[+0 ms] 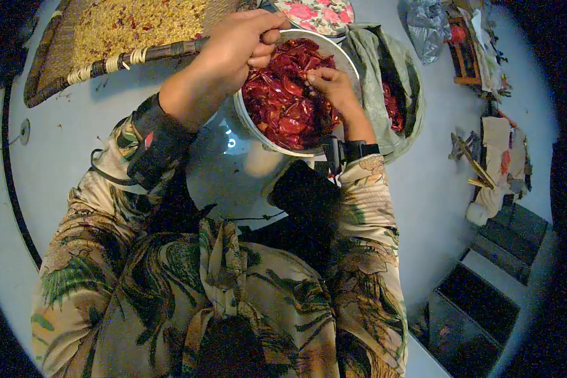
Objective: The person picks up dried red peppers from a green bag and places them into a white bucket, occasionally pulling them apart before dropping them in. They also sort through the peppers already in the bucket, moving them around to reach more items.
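A round white bucket full of glossy dried red chili peppers stands in front of me. My left hand is closed above the bucket's left rim, its fingers curled in. What it holds, if anything, is hidden. Over the peppers, my right hand pinches a dried red chili pepper between thumb and fingertips. Just right of the bucket, an open grey-green sack holds more red peppers.
At upper left lies a woven tray with a dark rim, covered in yellow seeds. A floral round lid is behind the bucket. Farther right are a plastic bag, a beige cloth and dark boxes.
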`<action>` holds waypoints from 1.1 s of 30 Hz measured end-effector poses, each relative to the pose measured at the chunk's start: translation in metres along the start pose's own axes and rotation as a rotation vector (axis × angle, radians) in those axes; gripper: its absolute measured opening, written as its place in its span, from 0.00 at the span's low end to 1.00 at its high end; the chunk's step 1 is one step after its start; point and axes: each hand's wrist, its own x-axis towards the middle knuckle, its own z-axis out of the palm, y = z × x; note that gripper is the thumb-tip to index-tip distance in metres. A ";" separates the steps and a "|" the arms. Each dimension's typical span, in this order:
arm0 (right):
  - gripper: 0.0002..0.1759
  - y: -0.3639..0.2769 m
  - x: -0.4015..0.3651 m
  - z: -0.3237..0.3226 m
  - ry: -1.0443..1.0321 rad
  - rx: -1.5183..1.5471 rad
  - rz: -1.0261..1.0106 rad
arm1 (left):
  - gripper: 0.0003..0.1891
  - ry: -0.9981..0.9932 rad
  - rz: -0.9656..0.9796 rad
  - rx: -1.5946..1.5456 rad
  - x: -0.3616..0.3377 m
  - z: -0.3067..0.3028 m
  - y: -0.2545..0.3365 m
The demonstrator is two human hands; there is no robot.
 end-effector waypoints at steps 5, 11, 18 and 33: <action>0.10 -0.020 -0.008 0.003 0.038 0.073 0.059 | 0.07 -0.009 0.023 0.030 -0.001 -0.001 -0.008; 0.10 -0.038 -0.018 0.005 0.080 -0.077 -0.063 | 0.07 -0.017 0.009 0.042 0.001 -0.001 -0.009; 0.09 -0.041 -0.025 0.007 0.141 -0.307 -0.172 | 0.07 -0.030 0.028 0.047 0.001 0.000 -0.010; 0.57 -0.042 -0.042 0.060 -0.046 -0.789 -0.072 | 0.07 -0.018 0.052 -0.010 0.002 -0.003 -0.005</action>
